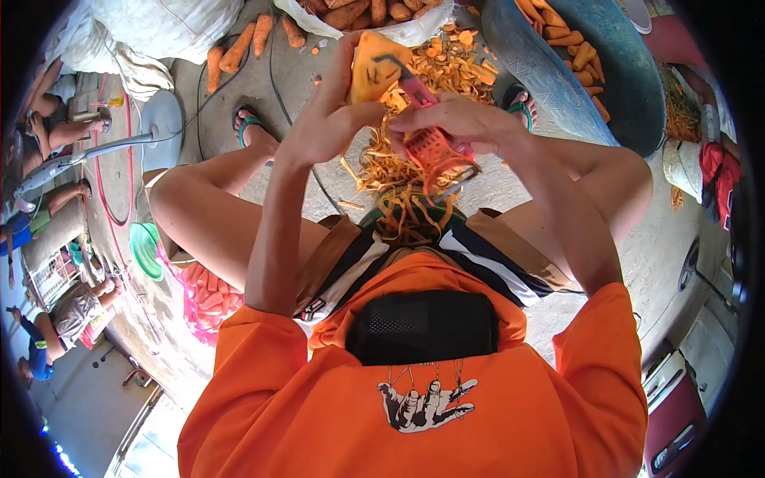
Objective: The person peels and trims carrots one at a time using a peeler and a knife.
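Observation:
My left hand [331, 119] is raised at the upper middle, its fingers wrapped around a thick, pale-orange peeled carrot [373, 68]. My right hand [458, 123] grips a pink-handled peeler [421, 92], whose dark curved end overlaps the carrot's face. Below that hand's fingers shows a red part with holes [438, 155], ending in a dark metal loop. Directly under both hands, orange peelings [382, 163] are heaped on the floor and over a dark green container between my legs.
Unpeeled carrots [347, 14] fill a white sack at the top, with several loose carrots [239, 48] beside it. A blue tub [542, 88] at upper right holds peeled carrots. At left are a fan [163, 119], a cable and a pink bag of carrots [209, 299]. Other people sit farther left.

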Action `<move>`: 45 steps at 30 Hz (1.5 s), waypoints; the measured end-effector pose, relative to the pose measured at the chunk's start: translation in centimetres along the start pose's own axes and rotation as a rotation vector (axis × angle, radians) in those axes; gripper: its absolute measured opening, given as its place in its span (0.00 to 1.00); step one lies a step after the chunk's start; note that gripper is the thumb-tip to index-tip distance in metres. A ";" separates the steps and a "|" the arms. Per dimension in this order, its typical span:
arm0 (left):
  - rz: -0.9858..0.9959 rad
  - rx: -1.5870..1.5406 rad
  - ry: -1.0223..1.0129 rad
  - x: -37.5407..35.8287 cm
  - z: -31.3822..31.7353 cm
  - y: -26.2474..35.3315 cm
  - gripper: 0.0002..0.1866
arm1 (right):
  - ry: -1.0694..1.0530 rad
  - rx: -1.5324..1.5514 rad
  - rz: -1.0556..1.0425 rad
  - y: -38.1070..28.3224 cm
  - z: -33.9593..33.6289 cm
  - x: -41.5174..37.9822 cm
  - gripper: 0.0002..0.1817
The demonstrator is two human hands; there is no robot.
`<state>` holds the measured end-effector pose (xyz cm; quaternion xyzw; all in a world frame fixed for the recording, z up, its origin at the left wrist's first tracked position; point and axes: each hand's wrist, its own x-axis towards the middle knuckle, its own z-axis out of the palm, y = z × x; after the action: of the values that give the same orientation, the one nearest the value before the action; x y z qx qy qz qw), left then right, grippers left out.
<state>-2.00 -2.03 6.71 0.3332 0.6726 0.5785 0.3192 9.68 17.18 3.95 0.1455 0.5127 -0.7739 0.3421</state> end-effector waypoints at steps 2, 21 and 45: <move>0.060 0.146 -0.216 -0.1 -1.4 0.3 0.42 | 0.018 -0.348 0.153 -2.4 0.2 -2.3 0.17; -0.105 -0.038 0.040 1.4 -0.6 -0.6 0.43 | 0.514 -1.047 -0.342 -3.1 -1.7 -2.3 0.21; -0.010 -0.360 0.231 1.6 2.1 -1.5 0.51 | 0.651 -1.211 -0.538 -1.9 -1.5 -0.8 0.13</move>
<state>-1.34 0.25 4.91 0.1990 0.5921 0.7222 0.2970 8.74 19.26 5.08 0.0226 0.9436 -0.3302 -0.0083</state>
